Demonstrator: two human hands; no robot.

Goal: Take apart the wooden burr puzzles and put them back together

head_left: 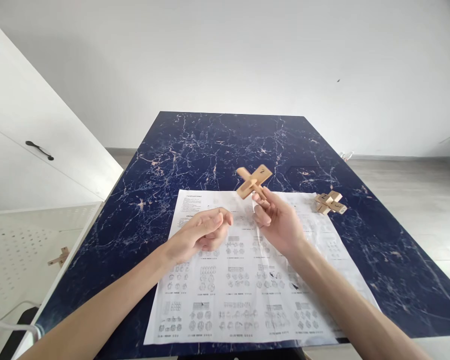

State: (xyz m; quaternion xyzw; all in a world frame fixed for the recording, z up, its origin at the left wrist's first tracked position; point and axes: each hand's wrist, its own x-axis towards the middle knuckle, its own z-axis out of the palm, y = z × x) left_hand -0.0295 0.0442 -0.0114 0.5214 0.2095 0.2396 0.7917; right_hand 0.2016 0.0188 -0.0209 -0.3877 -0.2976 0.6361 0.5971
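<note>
A: Where is the wooden cross [260, 176]?

B: In the right hand [279, 222], apparently raised over the far edge of the paper sheet [243, 295]. Thumb and fingers pinch the near end of its narrow bar.

A: And the left hand [206, 232]?

B: Loosely curled above the sheet, apart from the cross. Its palm is hidden, so whether the fingers press together or on anything cannot be told.

A: What could go wrong?

B: The grip takes only one end, so the cross might twist or tip; if its bars fit loosely, one could slide out. A wide swing rightward might knock the block cluster [329, 202] at the sheet's right edge.

A: Which way does it point?

B: The flat bar, seemingly its long axis, runs from near left to far right, with the "2" at the far end. The narrow bar crosses it, from far left back to the fingers.
</note>
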